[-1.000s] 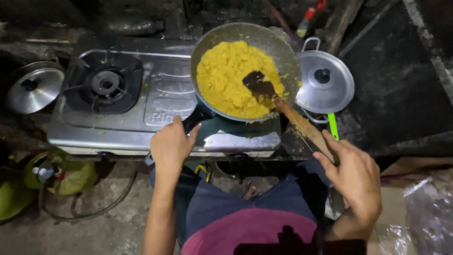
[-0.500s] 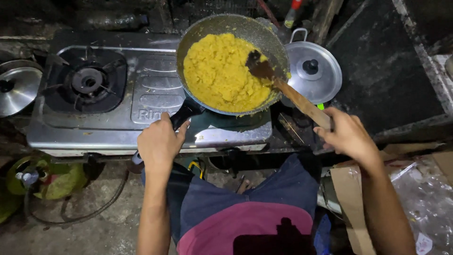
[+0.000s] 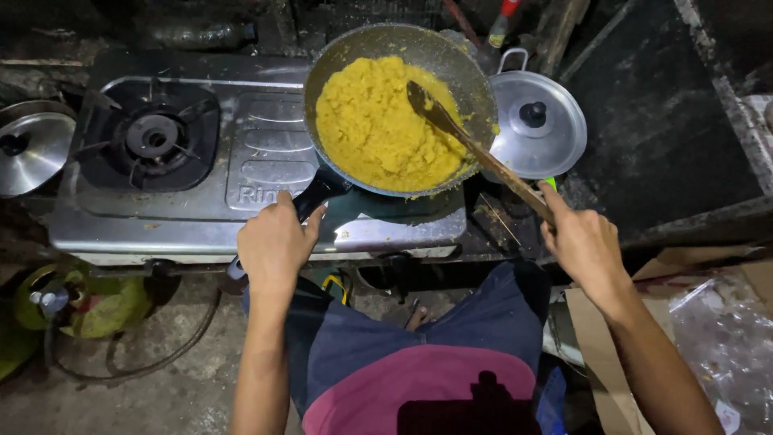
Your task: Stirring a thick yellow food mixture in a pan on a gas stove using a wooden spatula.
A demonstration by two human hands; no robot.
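The pan of yellow mash sits on the stove's right burner. From the head view, my left hand is closed around its dark handle, and my right hand clasps the wooden spatula. Its blade has slid from the far right rim into the mash, so stirring goes on.

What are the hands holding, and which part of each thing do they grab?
The left hand holds the pan by its dark handle. The right hand holds the wooden spoon by the end of its handle.
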